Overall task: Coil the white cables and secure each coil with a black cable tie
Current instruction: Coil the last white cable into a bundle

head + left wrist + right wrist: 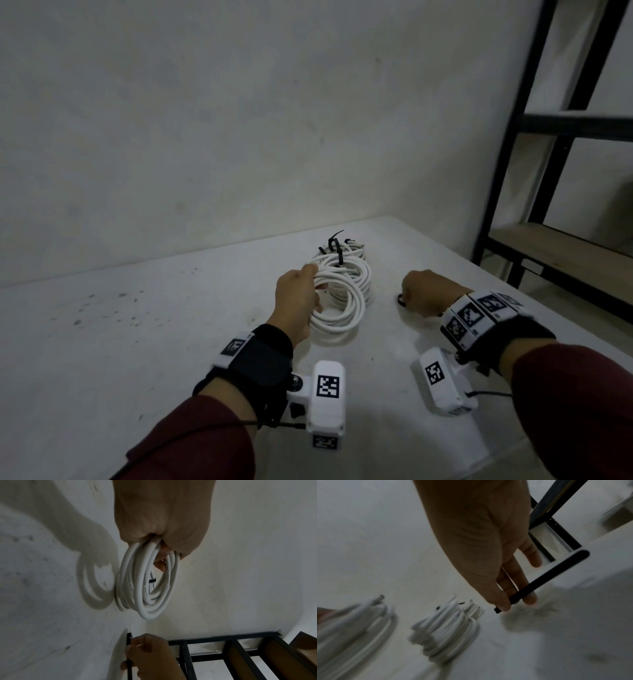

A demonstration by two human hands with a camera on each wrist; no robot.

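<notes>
My left hand (301,298) grips a coil of white cable (342,315) and holds it upright, its lower edge near the table. In the left wrist view the same coil (147,585) hangs from my curled left fingers (161,563). Behind it lies a pile of tied white coils (346,263) with black ties (334,244) sticking up. To the right, my right hand (428,291) pinches a black cable tie (400,300) just above the table. The right wrist view shows that tie (544,578) held between thumb and fingers, with the tied coils (447,628) to its left.
The white table (137,342) stands against a pale wall. A black metal shelf rack (548,144) with wooden boards stands off the table's right edge. Dark specks mark the table's left part.
</notes>
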